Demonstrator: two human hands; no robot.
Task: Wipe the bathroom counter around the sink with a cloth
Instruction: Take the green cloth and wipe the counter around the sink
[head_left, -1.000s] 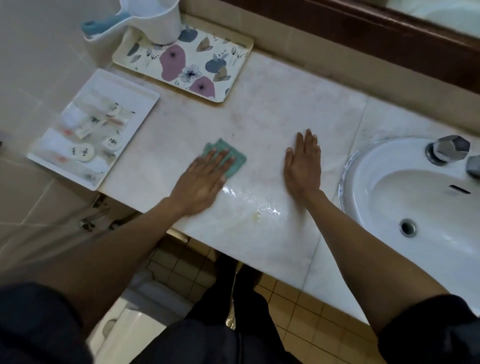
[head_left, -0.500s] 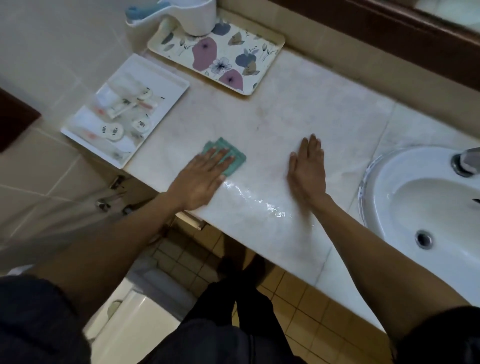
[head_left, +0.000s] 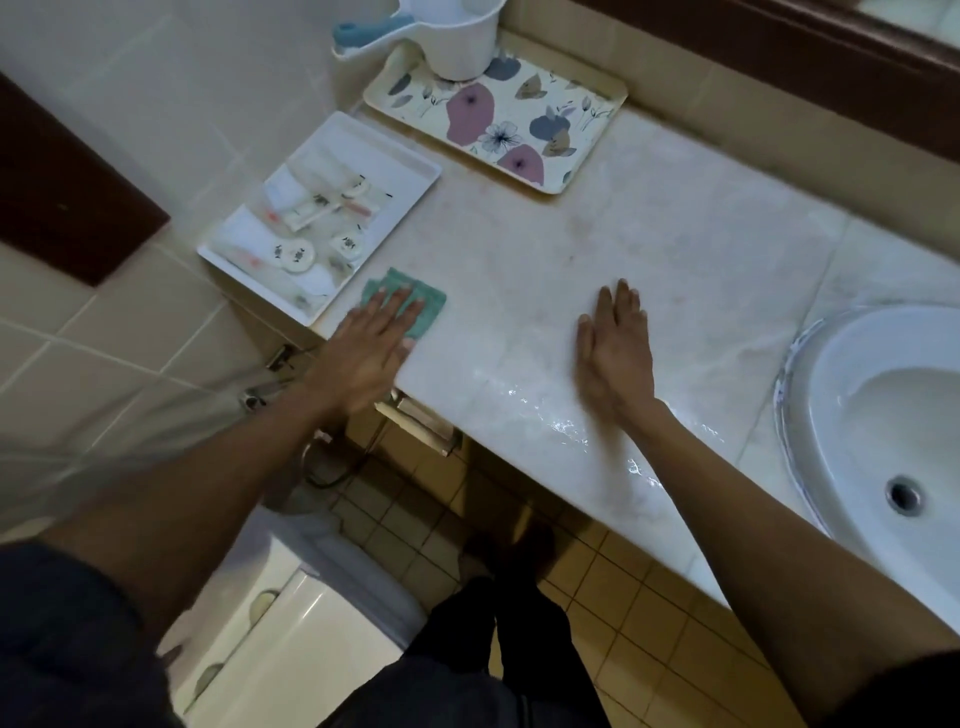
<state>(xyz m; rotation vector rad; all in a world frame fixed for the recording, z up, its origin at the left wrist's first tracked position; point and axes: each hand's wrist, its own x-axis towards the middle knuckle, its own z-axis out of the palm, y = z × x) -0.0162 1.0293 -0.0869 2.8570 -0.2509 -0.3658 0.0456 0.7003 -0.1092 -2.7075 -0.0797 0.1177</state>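
Note:
A pale marble counter (head_left: 649, 244) runs from the left wall to a white sink (head_left: 883, 415) at the right. My left hand (head_left: 366, 345) lies flat on a small green cloth (head_left: 428, 306), pressing it onto the counter near the front left corner, right beside the white tray. Most of the cloth is hidden under my fingers. My right hand (head_left: 615, 345) rests flat on the bare counter, fingers together, holding nothing. A wet streak (head_left: 561, 415) glistens along the front edge between my hands and past my right wrist.
A white tray (head_left: 410, 176) of small toiletries sits at the counter's left end. Behind it a floral tray (head_left: 561, 114) carries a white jug (head_left: 460, 36) with a blue handle. A toilet (head_left: 291, 639) stands below left on a tiled floor (head_left: 639, 613).
My left hand has slid the cloth leftward along the counter, close to the white tray. The right hand has stayed planted. The view has shifted, so less of the sink shows.

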